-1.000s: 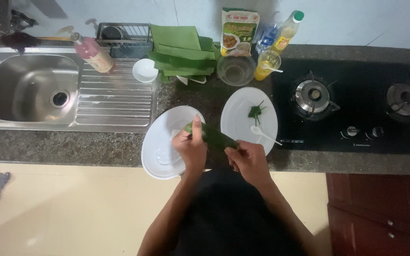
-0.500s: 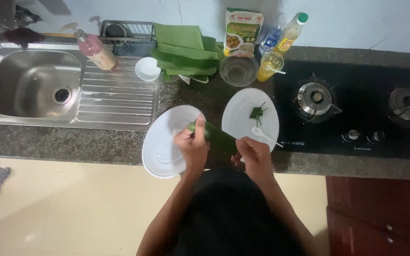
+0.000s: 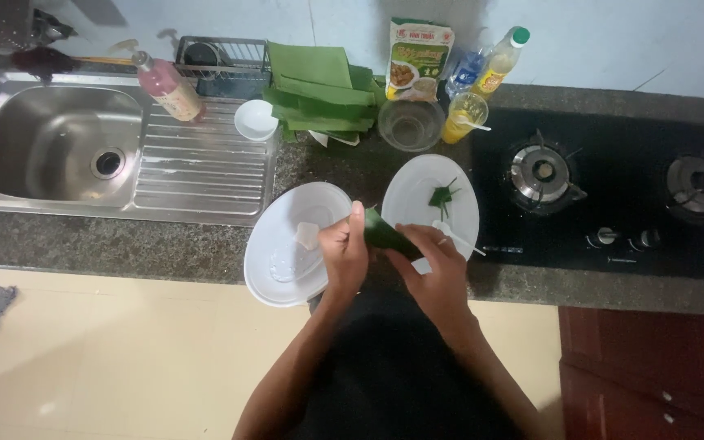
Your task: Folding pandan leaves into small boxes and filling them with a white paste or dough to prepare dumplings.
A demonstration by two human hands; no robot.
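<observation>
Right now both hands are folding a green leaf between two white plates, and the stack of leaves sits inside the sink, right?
Not quite. In the head view the stack of leaves lies on the counter beside the draining board, not in the sink. Both the left hand and right hand do hold the green leaf between the plates.

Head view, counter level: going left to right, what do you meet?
Steel sink → pink bottle → small white bowl → stack of green leaves → glass bowl → yellow-liquid cup → near burner → far burner.
</observation>
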